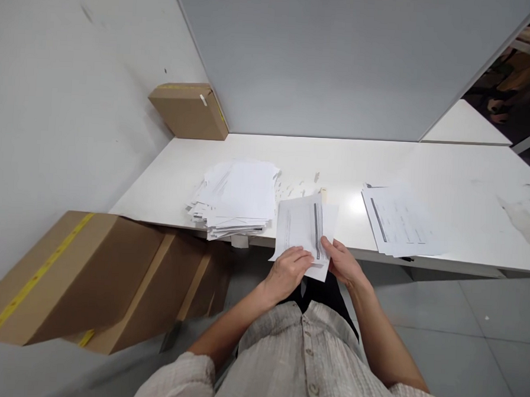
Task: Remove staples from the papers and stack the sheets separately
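Two overlapping printed sheets of paper (299, 224) hang over the front edge of the desk, the upper one marked with a dark band near its right side. My left hand (290, 270) has its fingers bent over the lower edge of the paper. On the right, my right hand (341, 260) pinches the side of the sheets between thumb and fingers; the fingers underneath are partly hidden. Left of the held sheets lies a thick, uneven stack of paper (243, 191). A smaller pile of printed sheets (399, 220) rests farther right.
The white desk (338, 155) has a grey panel (334, 60) along its back. A cardboard box (192, 112) sits in the back left corner. Several larger cartons (79, 271) with yellow tape stand below left. Small scraps (317, 176) lie behind the held sheets.
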### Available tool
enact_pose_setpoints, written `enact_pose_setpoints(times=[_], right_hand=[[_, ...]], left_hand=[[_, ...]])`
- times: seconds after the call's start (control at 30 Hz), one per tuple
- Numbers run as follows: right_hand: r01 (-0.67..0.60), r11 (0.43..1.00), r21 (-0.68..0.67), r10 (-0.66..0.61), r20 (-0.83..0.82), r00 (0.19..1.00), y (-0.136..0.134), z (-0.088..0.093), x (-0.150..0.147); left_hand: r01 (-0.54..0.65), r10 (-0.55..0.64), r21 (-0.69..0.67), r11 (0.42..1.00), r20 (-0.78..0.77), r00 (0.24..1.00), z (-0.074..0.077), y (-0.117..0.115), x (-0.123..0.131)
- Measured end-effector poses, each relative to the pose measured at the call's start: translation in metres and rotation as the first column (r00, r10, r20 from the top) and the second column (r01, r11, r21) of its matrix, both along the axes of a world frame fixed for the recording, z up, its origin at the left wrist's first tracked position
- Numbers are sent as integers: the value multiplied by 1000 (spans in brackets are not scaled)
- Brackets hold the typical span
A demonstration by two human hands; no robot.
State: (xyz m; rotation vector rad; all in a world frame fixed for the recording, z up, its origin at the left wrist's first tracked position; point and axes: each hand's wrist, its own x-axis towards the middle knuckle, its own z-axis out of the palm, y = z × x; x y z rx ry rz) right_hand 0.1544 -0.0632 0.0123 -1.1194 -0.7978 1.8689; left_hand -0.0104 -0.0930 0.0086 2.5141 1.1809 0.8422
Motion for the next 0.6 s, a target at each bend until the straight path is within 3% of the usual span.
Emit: enact_pose_setpoints(times=[0.13, 0.2, 0.27, 0.33, 0.43, 0.5, 0.6], right_hand=[[-139, 974, 180, 86, 272, 958, 5, 4, 14], [-225, 939, 262, 61, 516, 854, 10, 10, 22], [-329, 897, 295, 10, 731, 682, 16, 23, 31], [-456, 829, 324, -42, 849, 527, 21, 45, 41], [-643, 702, 306, -114, 940, 322, 25, 90, 53], [-733, 649, 203, -172, 978, 120, 26, 117, 54], [-804, 594, 14, -242, 957, -162, 28, 136, 47]], left_hand=[[51, -51, -3, 999, 15, 999, -4, 2, 6], [96, -95, -22, 995, 50, 994, -2, 5, 8], [68, -65, -22, 997, 119, 991, 2, 12, 8], [-96, 94, 1, 995, 194, 977, 8, 25, 4], [-344, 335, -19, 939, 287, 897, 21, 50, -6], [-339, 357, -112, 934, 338, 871, 28, 64, -10], [-179, 278, -264, 948, 407, 870, 32, 78, -12]])
